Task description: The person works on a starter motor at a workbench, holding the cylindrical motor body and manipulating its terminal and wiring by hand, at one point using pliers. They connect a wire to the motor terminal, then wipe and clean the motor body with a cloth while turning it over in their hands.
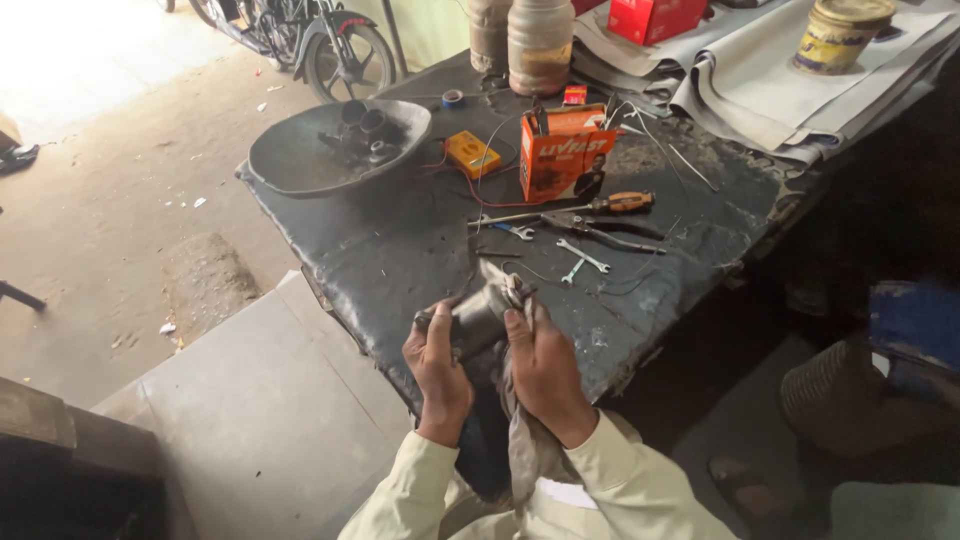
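**Metal part held over the table edge with a rag**

While both hands stay close to the body, the left hand [437, 362] has its fingers closed around a grey cylindrical metal part [478, 316], and the right hand [543, 368] presses a dirty rag [522, 440] against the same part. The part is above the near edge of the dark table [400, 250]. It looks partly wiped, as I judge; some grime remains. A screwdriver [590, 206], small spanners [580, 256], an orange box [560, 150] and a metal basin [300, 160] lie untouched further away.
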